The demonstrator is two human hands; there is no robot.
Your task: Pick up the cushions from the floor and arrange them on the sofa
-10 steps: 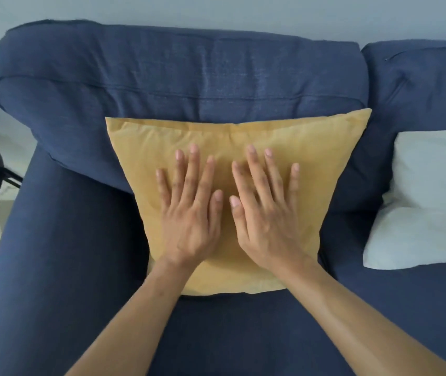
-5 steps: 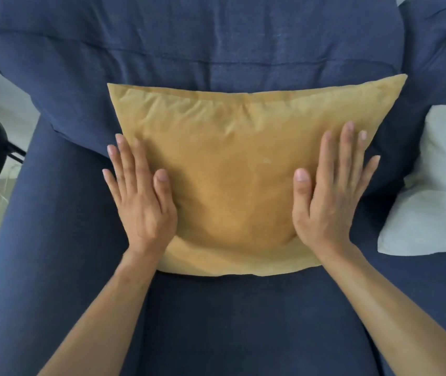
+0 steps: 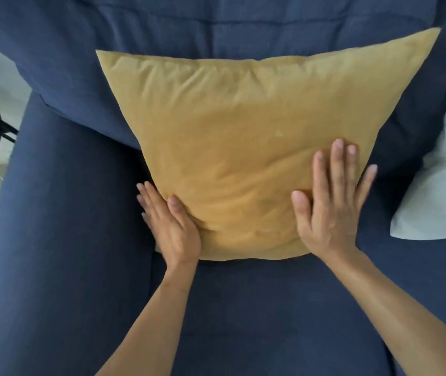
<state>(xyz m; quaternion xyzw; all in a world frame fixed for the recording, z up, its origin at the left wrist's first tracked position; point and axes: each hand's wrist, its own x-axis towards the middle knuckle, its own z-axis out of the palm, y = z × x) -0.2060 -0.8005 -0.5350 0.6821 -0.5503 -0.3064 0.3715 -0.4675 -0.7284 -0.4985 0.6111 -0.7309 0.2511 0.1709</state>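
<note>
Leaning upright against the backrest of the blue sofa point(image 3: 67, 267), the yellow cushion point(image 3: 243, 147) stands on the seat. The left hand point(image 3: 173, 229) presses its lower left edge, fingers point(image 3: 148, 196) straight and together. The right hand point(image 3: 330, 204) lies flat on its lower right face, fingers spread. A pale cushion point(image 3: 441, 185) sits just to the right.

Cut off: pale cushion point(image 3: 444, 183), right edge | sofa point(image 3: 67, 240), all edges | Hidden: left hand point(image 3: 173, 226) fingertips behind yellow cushion point(image 3: 243, 147)
</note>
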